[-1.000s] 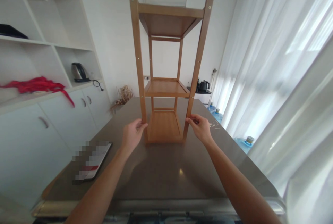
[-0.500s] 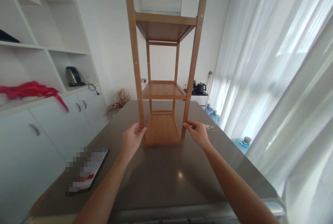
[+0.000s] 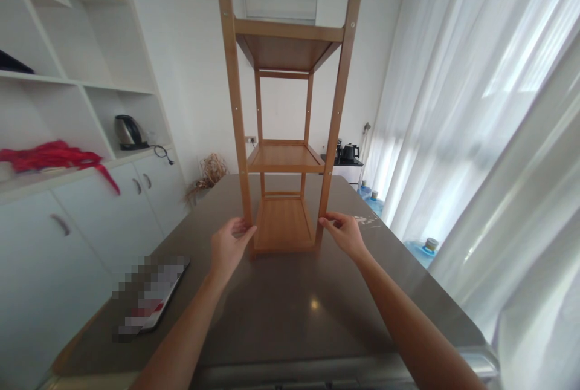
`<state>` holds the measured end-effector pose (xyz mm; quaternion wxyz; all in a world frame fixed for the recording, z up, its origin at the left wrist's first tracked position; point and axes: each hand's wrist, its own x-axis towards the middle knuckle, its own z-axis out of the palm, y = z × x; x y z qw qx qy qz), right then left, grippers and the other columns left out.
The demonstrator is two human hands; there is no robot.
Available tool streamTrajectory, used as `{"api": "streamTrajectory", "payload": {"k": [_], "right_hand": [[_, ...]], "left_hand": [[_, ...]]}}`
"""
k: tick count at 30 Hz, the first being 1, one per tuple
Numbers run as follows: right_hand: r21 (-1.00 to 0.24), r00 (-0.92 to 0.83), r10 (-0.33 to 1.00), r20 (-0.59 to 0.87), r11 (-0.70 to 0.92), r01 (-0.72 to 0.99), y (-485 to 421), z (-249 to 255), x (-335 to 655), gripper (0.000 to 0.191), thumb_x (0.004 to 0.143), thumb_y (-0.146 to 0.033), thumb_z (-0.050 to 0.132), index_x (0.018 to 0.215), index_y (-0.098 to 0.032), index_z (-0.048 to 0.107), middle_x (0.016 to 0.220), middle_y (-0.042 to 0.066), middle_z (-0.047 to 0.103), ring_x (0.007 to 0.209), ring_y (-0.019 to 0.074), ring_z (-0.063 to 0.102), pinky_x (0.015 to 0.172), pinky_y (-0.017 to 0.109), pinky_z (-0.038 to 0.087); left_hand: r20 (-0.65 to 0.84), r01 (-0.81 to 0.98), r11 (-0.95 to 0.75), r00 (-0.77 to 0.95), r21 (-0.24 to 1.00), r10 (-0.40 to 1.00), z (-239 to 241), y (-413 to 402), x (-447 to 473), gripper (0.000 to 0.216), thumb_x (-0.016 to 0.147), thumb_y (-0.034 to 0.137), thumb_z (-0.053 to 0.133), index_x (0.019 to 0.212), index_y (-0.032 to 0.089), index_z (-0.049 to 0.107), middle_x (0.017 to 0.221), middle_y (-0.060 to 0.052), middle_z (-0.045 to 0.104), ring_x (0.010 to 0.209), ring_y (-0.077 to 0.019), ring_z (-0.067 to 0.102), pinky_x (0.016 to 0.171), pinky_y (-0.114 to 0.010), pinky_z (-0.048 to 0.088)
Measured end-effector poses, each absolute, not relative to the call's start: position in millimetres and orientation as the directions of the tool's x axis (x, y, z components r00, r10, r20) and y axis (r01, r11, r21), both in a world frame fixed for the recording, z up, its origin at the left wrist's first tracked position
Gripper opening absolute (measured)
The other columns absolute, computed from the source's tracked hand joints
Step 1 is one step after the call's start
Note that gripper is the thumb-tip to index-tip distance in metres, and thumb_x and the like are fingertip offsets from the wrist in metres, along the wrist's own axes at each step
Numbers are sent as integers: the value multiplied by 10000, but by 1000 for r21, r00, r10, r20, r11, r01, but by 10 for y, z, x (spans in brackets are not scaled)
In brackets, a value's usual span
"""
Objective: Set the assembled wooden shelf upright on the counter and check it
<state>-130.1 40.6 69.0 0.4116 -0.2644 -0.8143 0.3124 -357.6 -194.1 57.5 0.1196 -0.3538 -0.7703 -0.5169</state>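
The left hand point(image 3: 229, 246) and right hand point(image 3: 345, 234) curl their fingers around the low front legs of the tall wooden shelf rack point(image 3: 284, 157), which seems stiff, light and easy to tip.

I am wearing nothing on either arm: both forearms are showing bare all the way into view, with no sleeves, watch or bracelet. My left hand point(image 3: 228, 247) and right hand point(image 3: 345, 234) are ungloved, fingers point(image 3: 327, 219) without rings.

Grey table point(image 3: 290, 317) bears wooden rack point(image 3: 284, 154) and tablet point(image 3: 151, 299).
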Motion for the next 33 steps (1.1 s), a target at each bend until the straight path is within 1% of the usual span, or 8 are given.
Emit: {"api": "streamTrajectory", "payload": {"k": [4, 8, 13, 20, 27, 33], "right_hand": [[-725, -526, 679, 511, 670, 160, 417, 679, -1308, 423, 821, -537, 667, 966, -165, 806, 766, 58, 760, 564, 158, 568, 561, 272, 420], [-730, -521, 679, 517, 667, 145, 418, 668, -1319, 407, 822, -532, 667, 947, -169, 805, 799, 60, 770, 573, 161, 574, 583, 278, 440], [-730, -517, 683, 516, 667, 153, 422, 659, -1326, 387, 825, -519, 668, 944, -175, 801, 826, 68, 777, 598, 174, 598, 599, 285, 456], [-747, -524, 688, 502, 650, 137, 424, 652, -1329, 367, 828, -506, 673, 941, -179, 795, 886, 72, 784, 630, 183, 628, 630, 292, 477], [-766, -534, 687, 492, 633, 108, 385, 675, -1320, 395, 843, -517, 651, 954, -164, 790, 927, 98, 784, 764, 248, 695, 726, 346, 519], [-750, -529, 651, 544, 661, 42, 397, 641, -1333, 419, 848, -545, 625, 930, -171, 796, 886, 105, 782, 777, 295, 707, 699, 374, 518]], "left_hand": [[556, 672, 237, -724, 701, 407, 560, -1935, -3576, 326, 775, 482, 726, 902, 187, 673, 867, -67, 764, 820, -217, 734, 780, -316, 558], [573, 681, 285, -726, 675, 380, 571, -1932, -3568, 303, 769, 478, 730, 848, 193, 665, 835, -66, 759, 793, -222, 731, 761, -319, 551], [581, 689, 302, -721, 658, 378, 573, -1924, -3571, 296, 776, 480, 720, 834, 196, 659, 840, -73, 760, 795, -227, 731, 750, -318, 548], [564, 680, 289, -726, 674, 392, 575, -1919, -3565, 307, 781, 494, 700, 851, 199, 649, 860, -75, 764, 816, -231, 734, 771, -320, 546], [558, 681, 238, -715, 692, 422, 532, -1912, -3600, 326, 796, 546, 645, 848, 225, 629, 856, -71, 763, 832, -249, 736, 761, -334, 546], [553, 668, 243, -729, 703, 404, 544, -1882, -3621, 285, 747, 551, 597, 765, 266, 602, 807, -73, 761, 830, -302, 739, 716, -367, 554]]}}
